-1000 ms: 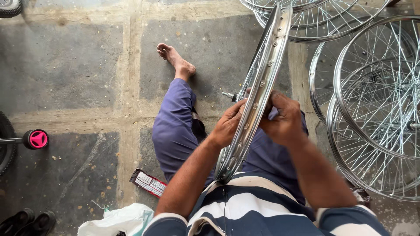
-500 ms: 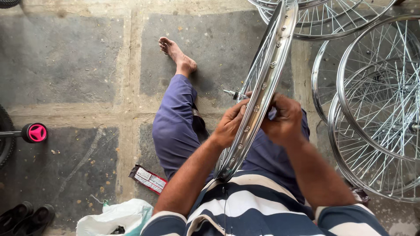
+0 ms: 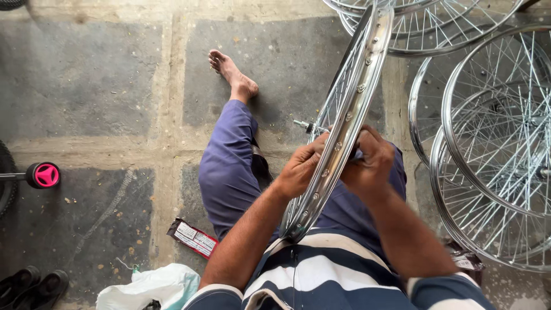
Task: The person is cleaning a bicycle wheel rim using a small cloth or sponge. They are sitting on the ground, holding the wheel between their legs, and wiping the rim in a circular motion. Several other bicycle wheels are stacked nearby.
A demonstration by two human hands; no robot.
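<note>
I see L hand [image 3: 298, 169] & R hand [image 3: 367, 163], elbows bent, each grip closed on upright wheel rim [image 3: 350, 115].

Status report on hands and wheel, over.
Left hand and right hand both grip the rim, one each side. Wheel upright on edge over the lap. Finished wheels stacked close on the right; nothing blocking.

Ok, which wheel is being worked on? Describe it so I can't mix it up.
Start at the pile of spoked wheels lying flat on the stone floor, right. The worked wheel stands on edge over the person's lap, between the left hand and right hand.
</note>
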